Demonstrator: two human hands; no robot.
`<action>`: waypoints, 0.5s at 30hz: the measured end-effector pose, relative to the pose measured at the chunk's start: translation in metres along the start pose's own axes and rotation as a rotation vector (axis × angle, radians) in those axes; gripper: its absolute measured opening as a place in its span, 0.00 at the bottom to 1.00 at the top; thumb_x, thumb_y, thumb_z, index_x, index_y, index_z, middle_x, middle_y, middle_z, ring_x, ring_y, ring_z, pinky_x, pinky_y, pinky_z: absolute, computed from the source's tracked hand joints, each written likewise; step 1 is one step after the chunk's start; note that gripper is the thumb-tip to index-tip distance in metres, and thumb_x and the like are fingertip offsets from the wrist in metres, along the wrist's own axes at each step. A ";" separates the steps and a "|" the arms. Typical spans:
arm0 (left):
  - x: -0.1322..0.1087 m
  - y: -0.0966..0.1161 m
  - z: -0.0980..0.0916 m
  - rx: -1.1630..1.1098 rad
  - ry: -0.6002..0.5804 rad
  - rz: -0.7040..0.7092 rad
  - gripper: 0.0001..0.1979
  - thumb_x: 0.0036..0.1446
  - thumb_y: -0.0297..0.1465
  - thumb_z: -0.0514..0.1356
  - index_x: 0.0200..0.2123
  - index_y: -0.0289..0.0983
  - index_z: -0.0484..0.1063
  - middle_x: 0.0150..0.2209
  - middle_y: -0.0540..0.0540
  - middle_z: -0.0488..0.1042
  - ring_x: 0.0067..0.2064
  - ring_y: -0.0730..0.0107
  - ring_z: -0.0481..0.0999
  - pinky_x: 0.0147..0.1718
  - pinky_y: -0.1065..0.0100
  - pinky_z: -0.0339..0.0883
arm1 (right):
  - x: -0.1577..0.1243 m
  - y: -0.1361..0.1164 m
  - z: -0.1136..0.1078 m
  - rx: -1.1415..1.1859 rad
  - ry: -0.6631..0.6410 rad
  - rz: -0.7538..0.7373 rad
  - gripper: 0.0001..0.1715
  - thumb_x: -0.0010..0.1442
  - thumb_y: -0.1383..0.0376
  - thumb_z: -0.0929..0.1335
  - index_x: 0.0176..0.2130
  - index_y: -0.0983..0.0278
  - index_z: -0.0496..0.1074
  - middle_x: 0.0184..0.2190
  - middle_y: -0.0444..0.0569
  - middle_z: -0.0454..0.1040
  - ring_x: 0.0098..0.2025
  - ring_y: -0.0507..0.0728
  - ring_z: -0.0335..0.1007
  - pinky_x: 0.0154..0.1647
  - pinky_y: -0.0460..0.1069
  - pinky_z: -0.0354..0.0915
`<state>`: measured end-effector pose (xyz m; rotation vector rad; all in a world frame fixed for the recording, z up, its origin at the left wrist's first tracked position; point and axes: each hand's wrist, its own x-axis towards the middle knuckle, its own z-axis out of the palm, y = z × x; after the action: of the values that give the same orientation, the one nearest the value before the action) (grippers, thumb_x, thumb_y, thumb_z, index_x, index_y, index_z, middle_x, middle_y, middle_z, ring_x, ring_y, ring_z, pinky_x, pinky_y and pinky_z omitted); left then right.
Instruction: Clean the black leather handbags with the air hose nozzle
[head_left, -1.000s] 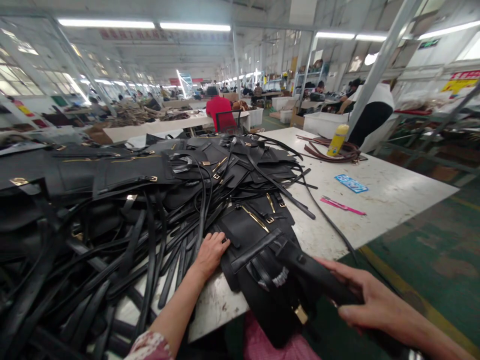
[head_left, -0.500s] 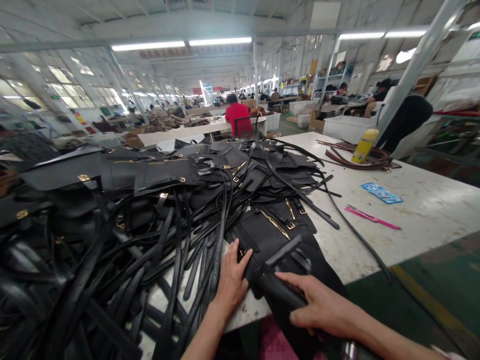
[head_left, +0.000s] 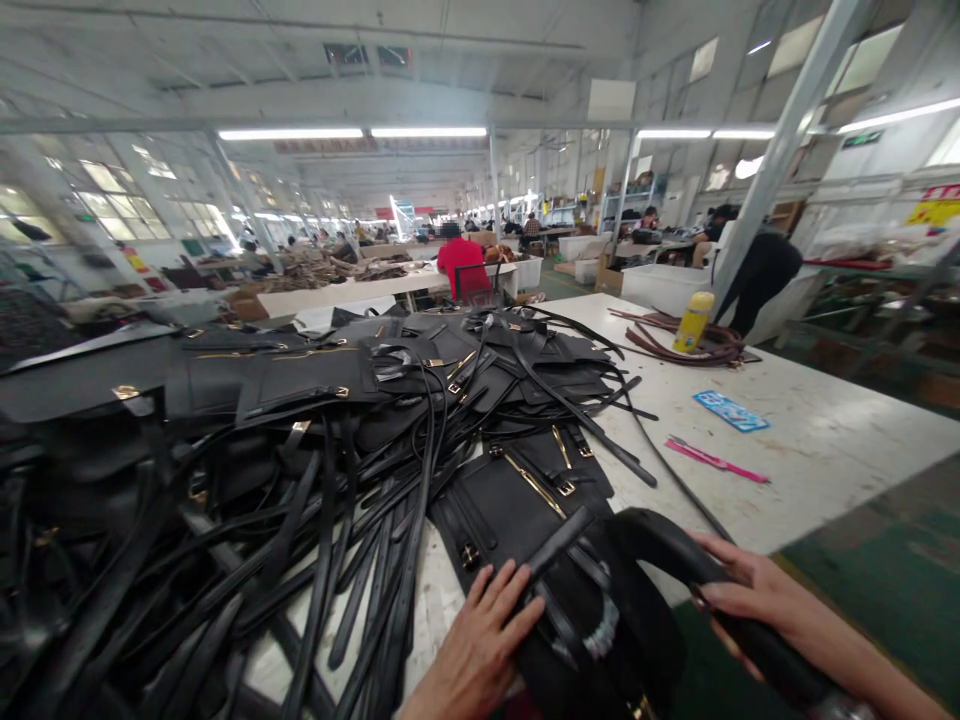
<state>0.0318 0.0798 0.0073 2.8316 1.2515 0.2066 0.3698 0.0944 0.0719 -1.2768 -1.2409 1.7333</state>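
Note:
My left hand (head_left: 484, 635) lies with fingers stretched out on a black leather bag piece (head_left: 491, 490) at the table's front edge. This piece carries gold zips (head_left: 534, 485) and small gold buckles. My right hand (head_left: 757, 600) is closed around a thick, curved black leather strap (head_left: 656, 530), raised at the right beyond the table edge. Below the strap, dark bag material hangs toward my lap, with a crinkled clear wrapping (head_left: 602, 630) on it. Where the strap joins the bag is hard to make out.
A big heap of black bag pieces (head_left: 307, 385) and loose straps (head_left: 390, 560) covers the table's left and middle. On the right lie a pink tool (head_left: 716, 460), a blue patterned card (head_left: 731, 410), a yellow bottle (head_left: 694, 322) and brown straps (head_left: 645, 335). A person in red (head_left: 459, 262) sits beyond.
My right hand has moved right and slightly up, drawing the thick strap into a curve. My left hand has shifted right and down onto the bag piece. The view has tilted up.

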 end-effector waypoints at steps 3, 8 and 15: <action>0.002 -0.001 0.008 -0.035 -0.048 -0.002 0.45 0.37 0.15 0.50 0.59 0.49 0.41 0.62 0.48 0.43 0.62 0.60 0.42 0.56 0.49 0.47 | 0.006 0.016 -0.009 0.090 -0.082 0.052 0.42 0.52 0.62 0.66 0.59 0.64 0.42 0.23 0.44 0.71 0.15 0.52 0.66 0.11 0.43 0.63; 0.005 -0.005 0.017 -0.012 -0.045 -0.025 0.43 0.39 0.14 0.49 0.58 0.50 0.43 0.61 0.46 0.48 0.61 0.58 0.46 0.54 0.46 0.50 | 0.036 0.013 -0.006 0.091 -0.030 -0.019 0.44 0.47 0.59 0.69 0.58 0.66 0.47 0.24 0.45 0.72 0.16 0.54 0.67 0.12 0.45 0.63; 0.005 -0.002 0.014 0.006 -0.049 -0.041 0.44 0.39 0.14 0.49 0.58 0.50 0.42 0.61 0.45 0.48 0.61 0.58 0.47 0.53 0.45 0.51 | 0.021 -0.005 -0.022 0.069 0.124 -0.116 0.45 0.48 0.59 0.69 0.57 0.65 0.45 0.22 0.43 0.71 0.16 0.53 0.66 0.13 0.45 0.63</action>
<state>0.0353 0.0850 -0.0063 2.7948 1.3006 0.1319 0.3836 0.1211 0.0675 -1.2275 -1.1513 1.5773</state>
